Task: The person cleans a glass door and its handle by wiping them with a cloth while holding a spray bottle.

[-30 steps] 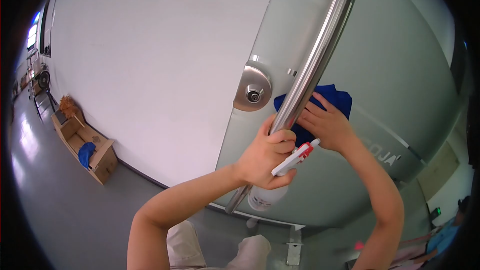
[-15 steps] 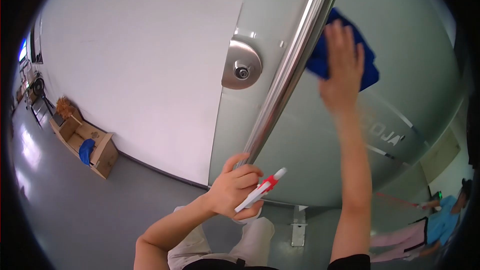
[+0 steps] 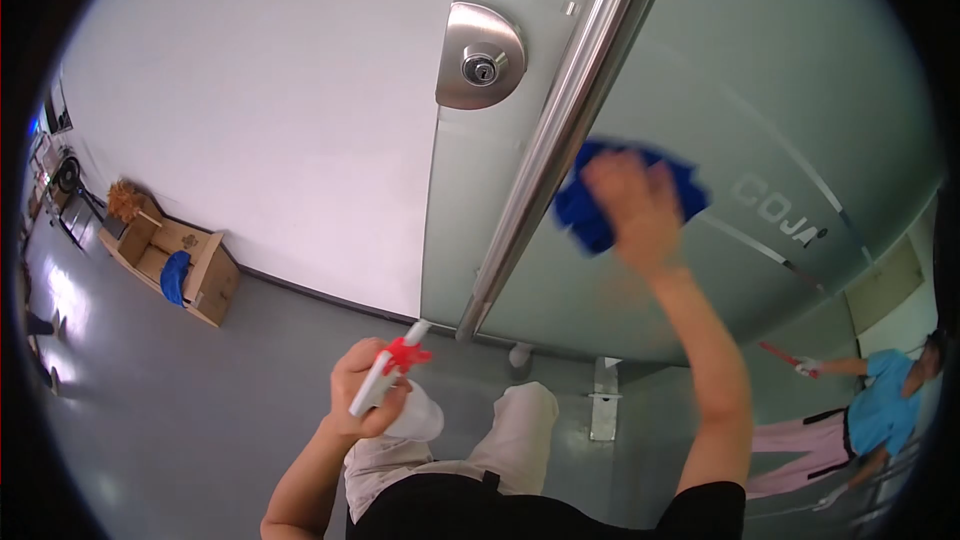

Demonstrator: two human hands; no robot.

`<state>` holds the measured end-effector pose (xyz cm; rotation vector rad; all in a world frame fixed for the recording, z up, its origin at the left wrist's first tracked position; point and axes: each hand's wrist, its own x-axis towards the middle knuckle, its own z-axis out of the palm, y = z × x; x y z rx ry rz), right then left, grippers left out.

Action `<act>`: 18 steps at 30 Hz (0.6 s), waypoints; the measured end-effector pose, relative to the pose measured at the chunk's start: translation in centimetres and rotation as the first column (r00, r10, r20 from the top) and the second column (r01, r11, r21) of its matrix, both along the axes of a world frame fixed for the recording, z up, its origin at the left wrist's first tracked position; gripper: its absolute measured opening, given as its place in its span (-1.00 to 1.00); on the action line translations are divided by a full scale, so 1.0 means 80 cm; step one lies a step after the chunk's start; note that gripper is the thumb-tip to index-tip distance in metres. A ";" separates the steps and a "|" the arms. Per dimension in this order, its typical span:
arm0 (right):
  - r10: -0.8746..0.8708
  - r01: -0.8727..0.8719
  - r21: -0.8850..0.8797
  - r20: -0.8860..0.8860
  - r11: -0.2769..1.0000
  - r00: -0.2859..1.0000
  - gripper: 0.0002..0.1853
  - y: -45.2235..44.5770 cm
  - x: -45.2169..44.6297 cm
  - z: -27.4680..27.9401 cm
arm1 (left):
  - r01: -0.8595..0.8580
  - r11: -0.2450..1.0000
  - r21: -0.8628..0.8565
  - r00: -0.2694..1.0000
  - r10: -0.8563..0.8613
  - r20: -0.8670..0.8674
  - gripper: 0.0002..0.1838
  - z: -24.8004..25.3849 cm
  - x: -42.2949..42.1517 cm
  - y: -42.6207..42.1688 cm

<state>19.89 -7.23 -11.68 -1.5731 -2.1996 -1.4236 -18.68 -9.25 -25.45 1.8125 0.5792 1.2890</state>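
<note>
My right hand (image 3: 635,212) presses a blue cloth (image 3: 592,208) against the frosted glass door (image 3: 740,130), just right of the long metal handle bar (image 3: 560,125). Hand and cloth are both blurred by motion. My left hand (image 3: 362,385) is wrapped round a white spray bottle (image 3: 412,416) with a red and white trigger head (image 3: 405,355). It hangs low at the left, in front of my legs and apart from the door. Left of the bar sits a metal door lock (image 3: 482,65) with a keyhole.
A cardboard box (image 3: 210,285) with a blue cloth (image 3: 175,277) over its side stands by the white wall (image 3: 290,90). At the right a person in a blue shirt (image 3: 888,395) holds a red stick (image 3: 778,352). A metal floor fitting (image 3: 604,415) lies below the door.
My right hand has wiped the cloth down and to the left over the glass. My left hand has come away from the handle bar, down and left, with the spray bottle.
</note>
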 end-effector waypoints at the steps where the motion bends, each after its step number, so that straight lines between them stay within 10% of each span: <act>1: 0.026 -0.022 0.181 -0.021 0.983 0.999 -0.33 0.001 0.017 0.034 | -0.034 0.988 -0.147 0.998 0.041 0.041 -0.74 -0.006 -0.003 -0.004; 7: 0.248 -0.052 0.702 -0.181 0.710 0.952 -0.27 0.004 0.039 0.154 | -0.246 0.956 -0.158 0.967 0.233 -0.100 -0.84 -0.027 -0.027 -0.008; 12: 0.140 -0.031 0.420 -0.231 0.907 0.963 -0.32 0.023 -0.007 0.039 | -0.265 0.905 -0.332 0.964 0.262 -0.055 -0.78 -0.039 -0.027 -0.009; 18: 0.072 -0.066 -0.036 0.182 0.997 0.981 -0.38 0.005 -0.008 -0.139 | -0.209 0.877 -0.433 0.969 0.246 0.031 -0.76 -0.032 -0.029 -0.017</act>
